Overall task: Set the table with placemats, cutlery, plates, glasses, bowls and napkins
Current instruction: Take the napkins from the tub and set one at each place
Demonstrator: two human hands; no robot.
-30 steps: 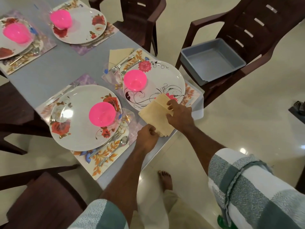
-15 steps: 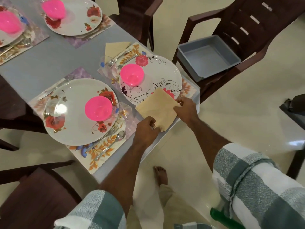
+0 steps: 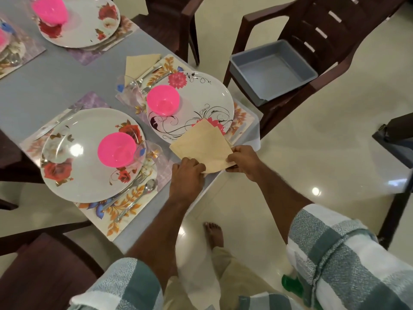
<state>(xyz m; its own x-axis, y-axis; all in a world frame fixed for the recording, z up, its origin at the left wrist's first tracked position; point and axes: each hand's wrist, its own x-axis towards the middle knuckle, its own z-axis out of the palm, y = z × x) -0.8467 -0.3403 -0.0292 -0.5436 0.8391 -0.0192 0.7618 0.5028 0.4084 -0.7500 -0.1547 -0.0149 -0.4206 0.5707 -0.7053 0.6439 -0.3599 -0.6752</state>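
Holding a beige folded paper napkin [image 3: 202, 146] at the table's near corner, both hands are engaged: the left hand [image 3: 187, 173] pinches its lower corner with curled fingers, the right hand [image 3: 242, 161] pinches the edge at about four o'clock of the napkin. I note that the napkin's top corner overlaps the rim of the white dinner plate with black scrollwork and a pink flower [image 3: 201, 97], which carries a bright pink plastic bowl [image 3: 162, 100]. At ten o'clock of that plate a second beige napkin [image 3: 139, 63] already lies under cutlery. At nine o'clock of the held napkin sits the white rose-patterned plate [image 3: 89, 157], whose setting shows no napkin. I judge the step to be folding or separating one napkin for that setting. My recommendation: keep the pinch light, align the edges before creasing, lift clear of the plate rim, and lay it flat beside the fork and spoon [image 3: 143, 193].
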